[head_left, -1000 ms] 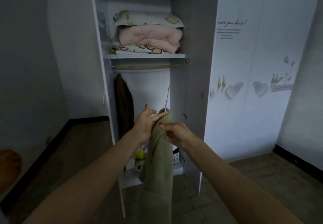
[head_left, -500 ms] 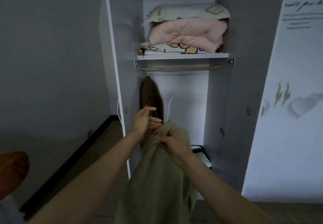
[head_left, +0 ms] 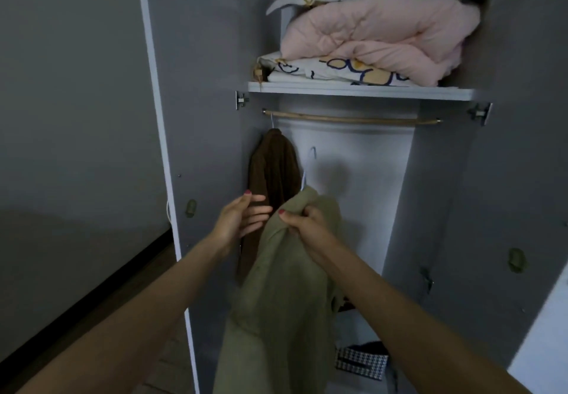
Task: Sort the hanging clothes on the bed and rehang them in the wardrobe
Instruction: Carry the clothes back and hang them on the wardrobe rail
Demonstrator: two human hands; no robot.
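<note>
Green garment (head_left: 285, 286) at frame centre, pinched at collar by right hand (head_left: 304, 224); left hand (head_left: 238, 220) open, empty; hook (head_left: 313, 155) below rail (head_left: 350, 118), not yet hung; brown garment (head_left: 273, 175) already on rail, upper centre.

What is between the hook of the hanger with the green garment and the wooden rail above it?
In the head view, nothing: only bare white back panel shows between the hanger hook and the rail. The brown garment hangs further left.

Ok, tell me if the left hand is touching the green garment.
Cannot tell. In the head view the left hand is open beside the green garment; its fingertips meet the cloth's edge in the image, no clear gap or contact.
</note>
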